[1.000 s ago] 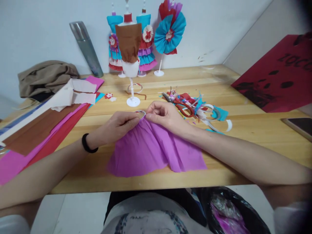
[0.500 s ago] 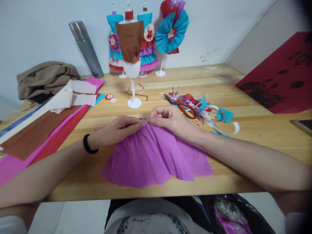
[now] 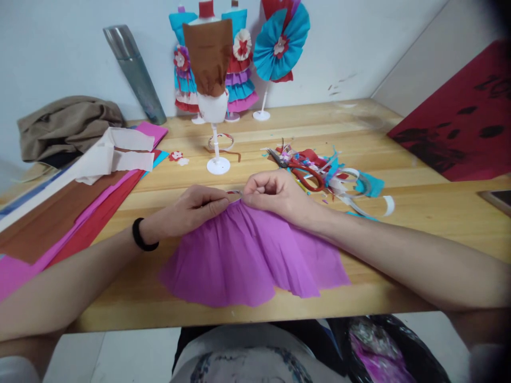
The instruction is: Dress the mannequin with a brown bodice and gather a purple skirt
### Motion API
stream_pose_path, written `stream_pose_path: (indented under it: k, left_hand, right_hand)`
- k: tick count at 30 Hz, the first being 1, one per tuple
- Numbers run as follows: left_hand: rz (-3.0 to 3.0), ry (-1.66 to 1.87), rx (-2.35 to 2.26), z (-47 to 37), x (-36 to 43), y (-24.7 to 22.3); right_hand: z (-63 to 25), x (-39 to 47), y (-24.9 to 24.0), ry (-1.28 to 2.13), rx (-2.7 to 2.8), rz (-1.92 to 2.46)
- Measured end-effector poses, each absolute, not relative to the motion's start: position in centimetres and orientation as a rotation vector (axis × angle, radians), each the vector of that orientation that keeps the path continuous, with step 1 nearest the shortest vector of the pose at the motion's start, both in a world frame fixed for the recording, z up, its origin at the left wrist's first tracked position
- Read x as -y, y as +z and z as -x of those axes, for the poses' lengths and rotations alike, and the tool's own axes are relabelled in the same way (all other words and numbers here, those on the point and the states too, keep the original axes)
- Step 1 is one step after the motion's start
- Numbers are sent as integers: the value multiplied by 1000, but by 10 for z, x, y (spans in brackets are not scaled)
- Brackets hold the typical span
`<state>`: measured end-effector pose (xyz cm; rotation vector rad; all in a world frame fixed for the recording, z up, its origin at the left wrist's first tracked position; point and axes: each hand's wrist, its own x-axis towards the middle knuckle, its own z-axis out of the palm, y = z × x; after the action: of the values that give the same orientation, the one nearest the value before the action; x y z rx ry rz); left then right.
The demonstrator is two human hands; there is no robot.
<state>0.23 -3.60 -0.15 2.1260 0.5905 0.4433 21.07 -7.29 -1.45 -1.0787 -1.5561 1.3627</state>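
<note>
A gathered purple crepe paper skirt [image 3: 247, 255] spreads over the front of the table, its pleats fanning toward me. My left hand [image 3: 202, 207] pinches its top edge on the left, thumb over the paper. Close beside it, my right hand [image 3: 275, 194] is closed on the same edge, thumb against bent fingers. A short curved pale strip shows between the two hands along the gathered top. Behind them stands a small white mannequin [image 3: 217, 141] wrapped in a brown paper bodice [image 3: 209, 58] with a red neck band.
Red-handled scissors [image 3: 307, 178] lie among paper scraps [image 3: 333, 170] on the right. Folded coloured paper [image 3: 59, 213] and a brown cloth [image 3: 72, 125] are left. Dressed mannequins [image 3: 239, 64], a leaning flask [image 3: 138, 77] and a red bag [image 3: 459, 122] stand behind. A roll of tape [image 3: 223, 141] lies behind the mannequin's base.
The camera view has tilted slightly. Both hands stay at the skirt's gathered edge, and the skirt's left side spreads a little farther left.
</note>
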Motion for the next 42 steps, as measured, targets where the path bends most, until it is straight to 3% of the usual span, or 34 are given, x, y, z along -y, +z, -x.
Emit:
stream_pose_path:
  k: [42]
  left_hand:
    - [-2237, 460, -581, 0, 36, 0]
  right_hand:
    - [-212, 71, -21, 1099, 1741, 994]
